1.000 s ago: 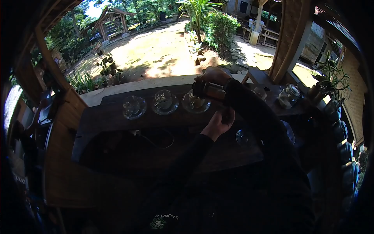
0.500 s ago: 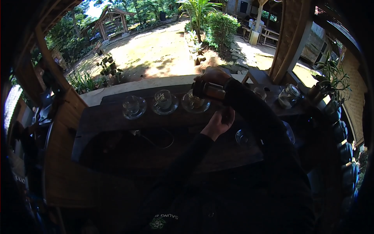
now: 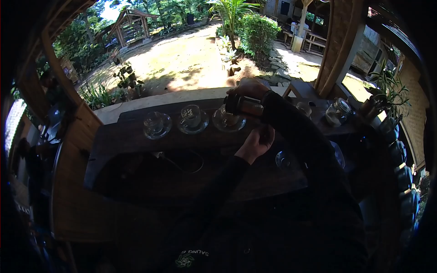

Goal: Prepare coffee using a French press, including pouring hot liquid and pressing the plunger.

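Observation:
My right hand (image 3: 251,88) is closed around a glass container with a black top (image 3: 244,106), held tilted on its side. Its black end is over the third glass cup (image 3: 226,119), which stands on a glass saucer and is partly hidden by the container. My left hand (image 3: 257,144) is just below and nearer to me, its fingers curled in; what they hold, if anything, is hidden. To the left, a middle glass cup (image 3: 190,116) and a left glass cup (image 3: 154,122) stand upright on their own saucers.
The cups stand along the dark wooden table (image 3: 123,139). Farther right are a small glass (image 3: 303,109) and a clip-top glass jar (image 3: 337,112). A pale cable (image 3: 175,163) and a small round glass item (image 3: 282,159) are nearer me. A person (image 3: 54,100) is at the far left.
The inside of the third cup looks a little darker and browner. Both hands and the tilted container have hardly moved. At the far left, the person has shifted slightly.

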The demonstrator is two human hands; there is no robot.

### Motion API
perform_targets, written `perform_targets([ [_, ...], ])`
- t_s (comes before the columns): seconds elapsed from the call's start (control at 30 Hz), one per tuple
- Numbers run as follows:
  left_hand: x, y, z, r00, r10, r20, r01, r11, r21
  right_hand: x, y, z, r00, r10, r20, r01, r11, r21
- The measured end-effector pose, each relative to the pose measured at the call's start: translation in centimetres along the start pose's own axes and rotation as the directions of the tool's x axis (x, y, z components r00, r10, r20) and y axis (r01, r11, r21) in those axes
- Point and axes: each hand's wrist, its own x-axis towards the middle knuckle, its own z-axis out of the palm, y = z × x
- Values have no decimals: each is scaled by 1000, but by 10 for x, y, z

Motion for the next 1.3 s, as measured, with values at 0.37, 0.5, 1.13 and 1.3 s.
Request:
perform_targets([
  [0.37,2,3,-7,999,-8,47,8,1000,4,4,-2,1,1000,9,18,-9,1000,-26],
  [0.5,-1,1,-4,1000,-1,25,0,1000,14,5,1,2,1000,-1,25,1,1000,-13],
  [1.13,1,1,-6,1000,7,5,-7,1000,14,4,5,6,1000,-12,-29,13,1000,22],
  [1.3,0,1,-2,1000,8,-20,-8,1000,2,3,6,4,1000,-15,-10,15,999,36],
])
